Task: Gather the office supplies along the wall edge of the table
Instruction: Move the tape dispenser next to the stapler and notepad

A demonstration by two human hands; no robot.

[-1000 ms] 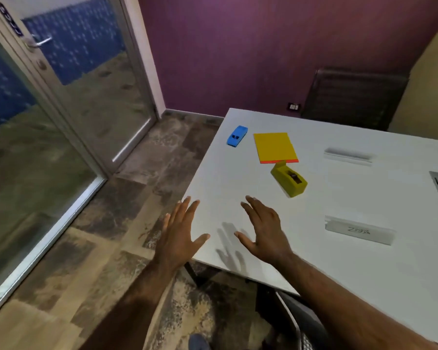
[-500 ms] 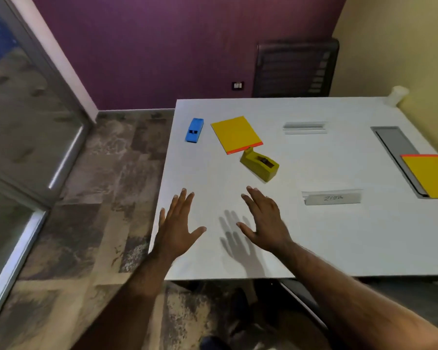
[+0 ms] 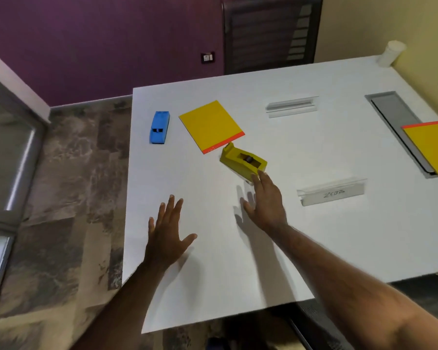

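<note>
On the white table (image 3: 339,236) lie a blue stapler (image 3: 158,127), a yellow notepad with an orange edge (image 3: 210,125) and a yellow-green tape dispenser (image 3: 242,161). My right hand (image 3: 266,201) is open, its fingertips at the near end of the tape dispenser, holding nothing. My left hand (image 3: 167,234) hovers open over the table's near left part, fingers spread. A second yellow notepad (image 3: 433,145) lies at the right, near the yellow wall, partly over a grey tray (image 3: 390,107).
Two clear name holders rest on the table, one far (image 3: 291,106), one near with writing on it (image 3: 331,194). A white cup (image 3: 391,53) stands in the far right corner. A dark chair back (image 3: 271,31) is behind the table. A glass door is at the left.
The view has swung right and come closer to the table. My right hand has reached forward to the tape dispenser's near end. My left hand stays open over the near left part.
</note>
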